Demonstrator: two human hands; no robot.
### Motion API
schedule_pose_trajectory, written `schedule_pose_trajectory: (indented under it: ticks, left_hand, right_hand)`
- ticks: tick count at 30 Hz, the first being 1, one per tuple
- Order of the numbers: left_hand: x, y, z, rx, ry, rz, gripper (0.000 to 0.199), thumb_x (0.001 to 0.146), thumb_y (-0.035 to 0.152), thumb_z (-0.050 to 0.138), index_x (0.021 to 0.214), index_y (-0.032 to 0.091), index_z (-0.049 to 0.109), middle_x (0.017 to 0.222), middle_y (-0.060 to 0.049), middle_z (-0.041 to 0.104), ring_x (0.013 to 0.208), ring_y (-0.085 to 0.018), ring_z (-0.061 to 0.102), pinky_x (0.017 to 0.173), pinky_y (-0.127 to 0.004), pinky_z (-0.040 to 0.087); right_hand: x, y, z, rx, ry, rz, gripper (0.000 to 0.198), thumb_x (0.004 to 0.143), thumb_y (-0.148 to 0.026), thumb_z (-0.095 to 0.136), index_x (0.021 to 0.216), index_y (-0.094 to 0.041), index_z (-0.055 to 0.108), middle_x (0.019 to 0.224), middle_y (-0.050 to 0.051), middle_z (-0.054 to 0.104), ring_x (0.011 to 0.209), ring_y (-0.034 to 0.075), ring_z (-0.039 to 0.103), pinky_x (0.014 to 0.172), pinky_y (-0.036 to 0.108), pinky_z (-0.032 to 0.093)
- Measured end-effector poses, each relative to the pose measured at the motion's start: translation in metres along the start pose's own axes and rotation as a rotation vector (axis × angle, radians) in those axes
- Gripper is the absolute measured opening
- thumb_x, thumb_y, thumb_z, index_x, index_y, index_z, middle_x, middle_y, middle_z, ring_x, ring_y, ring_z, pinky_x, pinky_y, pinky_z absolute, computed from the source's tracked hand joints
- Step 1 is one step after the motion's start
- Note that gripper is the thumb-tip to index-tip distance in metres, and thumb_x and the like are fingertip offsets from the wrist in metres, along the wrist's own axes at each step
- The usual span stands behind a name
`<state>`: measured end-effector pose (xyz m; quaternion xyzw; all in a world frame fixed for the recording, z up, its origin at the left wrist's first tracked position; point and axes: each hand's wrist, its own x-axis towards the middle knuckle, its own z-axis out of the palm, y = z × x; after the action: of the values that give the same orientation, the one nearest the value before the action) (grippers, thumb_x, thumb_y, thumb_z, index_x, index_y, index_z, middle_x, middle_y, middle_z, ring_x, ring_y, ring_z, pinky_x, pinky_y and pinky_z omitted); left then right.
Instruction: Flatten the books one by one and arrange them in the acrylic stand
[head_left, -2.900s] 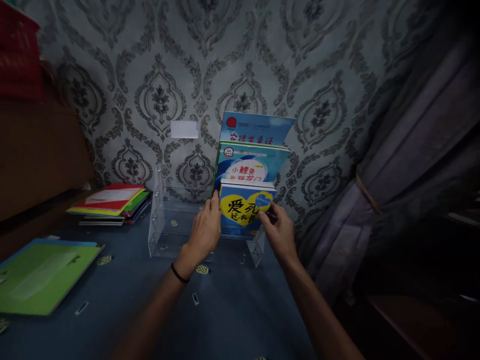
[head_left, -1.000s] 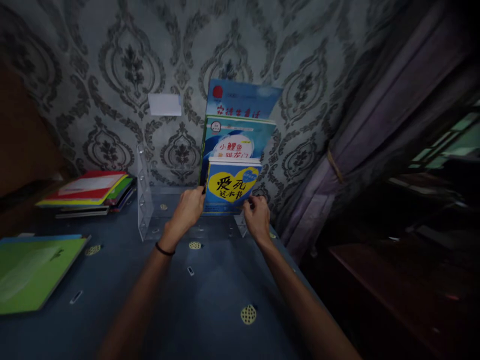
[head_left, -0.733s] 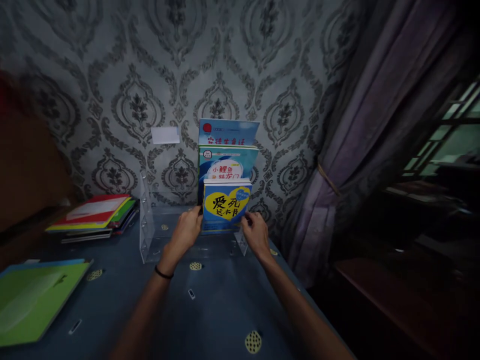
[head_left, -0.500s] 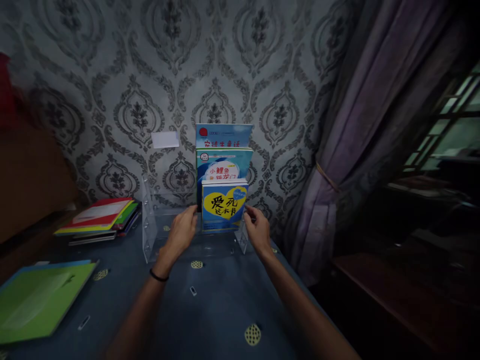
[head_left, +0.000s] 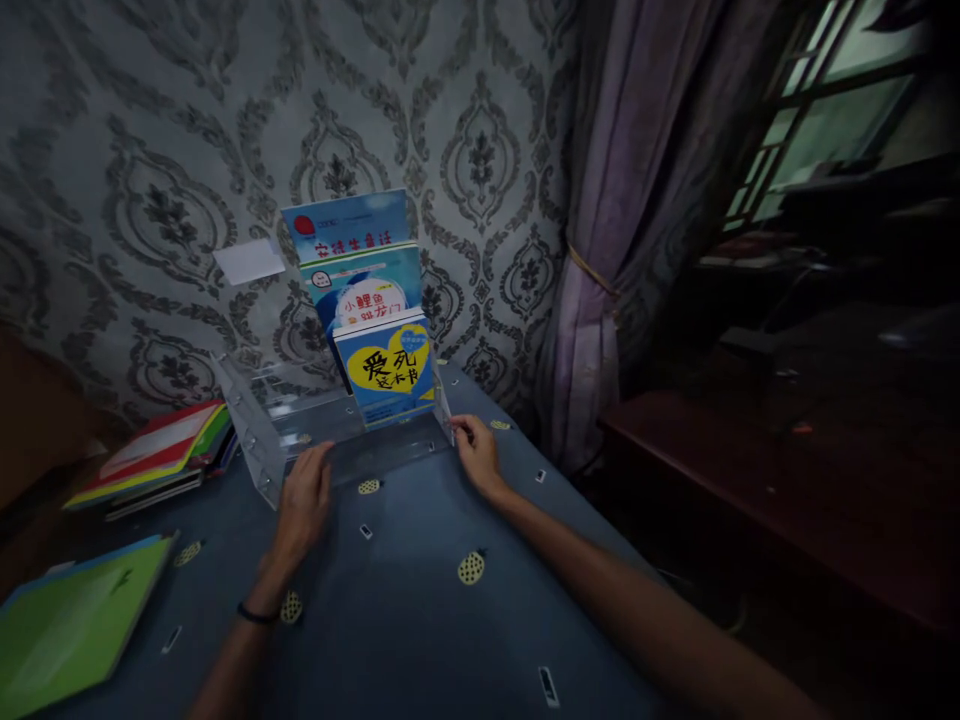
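Observation:
A clear stepped display rack (head_left: 251, 440) stands on the table, turned slightly toward the right. Three stacks of books rise in tiers at its right end: a small blue book with a yellow heart (head_left: 390, 372) in front, a teal book (head_left: 360, 290) behind it, and a taller blue book (head_left: 349, 225) at the back. My right hand (head_left: 478, 457) pinches the rack's front right corner between thumb and fingers. At the front edge, left of the books, my left hand (head_left: 304, 500) has its fingers stretched forward, seemingly holding nothing.
On the left lies a pile of colourful books (head_left: 161, 445), with a green book (head_left: 86, 610) nearer to me. The table (head_left: 420, 640) has a blue patterned cloth. Its right edge runs diagonally near a purple curtain (head_left: 581, 330). A patterned wall (head_left: 480, 200) stands behind.
My view has swung right and tilted. Both hands have moved down from beside the front book, the right to the rack's corner and the left to its front edge.

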<state>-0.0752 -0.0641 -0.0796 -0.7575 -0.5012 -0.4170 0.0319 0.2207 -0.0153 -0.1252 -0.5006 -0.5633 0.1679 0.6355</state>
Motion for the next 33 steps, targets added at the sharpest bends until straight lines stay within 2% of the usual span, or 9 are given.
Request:
schedule_pose_trajectory:
  ticks: [3, 8, 12, 18, 23, 29, 33]
  left_hand:
    - [-0.022, -0.006, 0.01, 0.043, -0.015, 0.028, 0.033, 0.1, 0.026, 0.039, 0.121, 0.019, 0.062, 0.125, -0.014, 0.069, 0.12, -0.029, 0.065, 0.106, -0.052, 0.053]
    - [-0.041, -0.006, 0.02, 0.131, -0.038, 0.087, 0.03, 0.101, 0.022, 0.039, 0.12, 0.021, 0.062, 0.143, -0.015, 0.058, 0.139, -0.029, 0.053, 0.116, -0.056, 0.045]
    - [-0.046, -0.003, 0.022, 0.165, -0.063, 0.093, 0.03, 0.1, 0.018, 0.039, 0.121, 0.022, 0.061, 0.15, -0.015, 0.052, 0.147, -0.03, 0.043, 0.119, -0.059, 0.042]
    - [-0.048, -0.006, 0.025, 0.189, -0.088, 0.09, 0.031, 0.097, 0.013, 0.041, 0.12, 0.022, 0.061, 0.153, -0.014, 0.051, 0.15, -0.029, 0.04, 0.118, -0.059, 0.042]
    - [-0.049, 0.0, 0.026, 0.243, -0.142, 0.036, 0.033, 0.096, 0.009, 0.039, 0.118, 0.019, 0.062, 0.156, -0.016, 0.049, 0.152, -0.028, 0.036, 0.119, -0.058, 0.041]
    - [-0.053, 0.001, 0.002, 0.329, -0.32, 0.048, 0.042, 0.094, 0.002, 0.039, 0.128, 0.017, 0.058, 0.163, -0.016, 0.04, 0.156, -0.025, 0.029, 0.123, -0.056, 0.033]
    - [-0.066, -0.01, -0.033, 0.395, -0.35, -0.011, 0.046, 0.092, 0.001, 0.041, 0.133, 0.016, 0.056, 0.157, -0.019, 0.047, 0.153, -0.025, 0.035, 0.124, -0.056, 0.031]
  right_hand:
    - [-0.006, 0.001, 0.001, 0.005, -0.041, -0.005, 0.025, 0.083, -0.022, 0.048, 0.094, -0.023, 0.069, 0.089, 0.005, 0.073, 0.082, 0.023, 0.067, 0.077, 0.036, 0.054]
    - [-0.008, 0.0, 0.005, 0.0, -0.088, -0.013, 0.028, 0.083, -0.02, 0.048, 0.101, -0.024, 0.069, 0.094, 0.006, 0.073, 0.086, 0.024, 0.068, 0.079, 0.037, 0.054]
    - [-0.009, 0.001, 0.004, -0.016, -0.118, -0.018, 0.03, 0.083, -0.019, 0.047, 0.103, -0.024, 0.069, 0.094, 0.006, 0.073, 0.085, 0.024, 0.067, 0.078, 0.037, 0.054]
    - [-0.01, 0.0, 0.004, -0.05, -0.174, -0.047, 0.038, 0.081, -0.021, 0.048, 0.113, -0.02, 0.069, 0.092, 0.007, 0.072, 0.081, 0.024, 0.066, 0.08, 0.04, 0.055]
    - [-0.014, 0.004, 0.004, -0.069, -0.228, -0.077, 0.045, 0.082, -0.028, 0.046, 0.12, -0.017, 0.066, 0.095, 0.01, 0.072, 0.085, 0.026, 0.067, 0.082, 0.045, 0.055]
    - [-0.012, 0.018, 0.008, -0.118, -0.237, -0.148, 0.044, 0.081, -0.037, 0.051, 0.118, -0.021, 0.068, 0.094, 0.01, 0.073, 0.079, 0.028, 0.067, 0.075, 0.047, 0.055]
    - [-0.01, 0.014, 0.009, -0.127, -0.285, -0.104, 0.045, 0.078, -0.04, 0.053, 0.116, -0.022, 0.069, 0.092, 0.012, 0.074, 0.075, 0.028, 0.066, 0.068, 0.046, 0.053]
